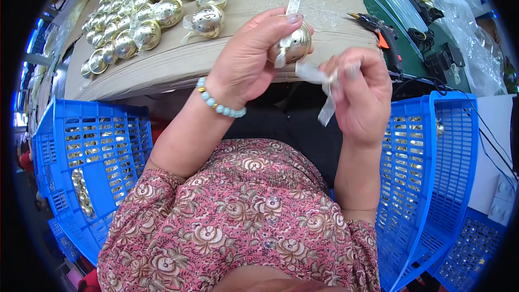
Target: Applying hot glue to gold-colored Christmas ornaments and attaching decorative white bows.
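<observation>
I see the left hand wrapped around a gold ball ornament, thumb pressed on its top, holding it up over the near edge of the cardboard-covered surface. The right hand is pinched shut on a sheer white ribbon that runs from the ornament's top across to its fingers, a loose tail hanging below. By my reading, the ribbon is being tied onto the ball, and the knot or bow is not yet finished. The next move calls for keeping the ball steady while the ribbon is drawn snug, without letting the thin strip slip. Finished-looking gold ornaments with ribbons lie in rows at the far left of the surface. A glue gun rests to the right, well apart. Blue slotted crates stand on both sides of my lap
</observation>
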`<state>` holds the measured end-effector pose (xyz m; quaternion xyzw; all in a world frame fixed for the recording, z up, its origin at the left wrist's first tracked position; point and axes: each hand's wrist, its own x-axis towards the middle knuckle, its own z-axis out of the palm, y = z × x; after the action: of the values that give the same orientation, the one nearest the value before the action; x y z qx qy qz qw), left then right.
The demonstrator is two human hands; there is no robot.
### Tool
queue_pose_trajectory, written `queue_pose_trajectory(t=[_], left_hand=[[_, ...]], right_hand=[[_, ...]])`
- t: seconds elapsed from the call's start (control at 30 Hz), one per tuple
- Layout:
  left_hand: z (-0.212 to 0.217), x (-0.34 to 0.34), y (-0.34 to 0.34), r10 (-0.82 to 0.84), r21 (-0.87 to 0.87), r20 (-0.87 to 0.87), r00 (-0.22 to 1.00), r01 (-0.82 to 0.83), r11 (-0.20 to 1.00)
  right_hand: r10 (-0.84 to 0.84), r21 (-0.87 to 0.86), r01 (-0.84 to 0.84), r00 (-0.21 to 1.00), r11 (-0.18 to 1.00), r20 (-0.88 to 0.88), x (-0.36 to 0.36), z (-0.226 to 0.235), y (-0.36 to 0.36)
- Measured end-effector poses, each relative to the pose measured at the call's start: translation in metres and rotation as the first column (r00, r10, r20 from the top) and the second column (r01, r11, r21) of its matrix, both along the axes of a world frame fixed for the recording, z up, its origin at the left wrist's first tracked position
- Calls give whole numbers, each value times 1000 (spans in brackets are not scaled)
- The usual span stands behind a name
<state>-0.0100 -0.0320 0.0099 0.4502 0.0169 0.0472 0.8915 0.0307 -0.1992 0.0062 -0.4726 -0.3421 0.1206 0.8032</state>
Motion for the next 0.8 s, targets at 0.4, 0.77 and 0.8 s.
queue_pose_trajectory(t=[0.4,0.77,0.8], left_hand=[[-14,6,-22,107,-159,44,993,-99,982],[-19,-4,-22,93,-208,129,987,-65,976],[-20,-4,-23,102,-190,153,983,-73,979]], right_hand=[[-348,-89,353,935,932,60,-9,-5,33],[-399,-59,396,916,916,-37,-10,-9,37],[-404,-58,402,914,914,-36,-11,-9,37]])
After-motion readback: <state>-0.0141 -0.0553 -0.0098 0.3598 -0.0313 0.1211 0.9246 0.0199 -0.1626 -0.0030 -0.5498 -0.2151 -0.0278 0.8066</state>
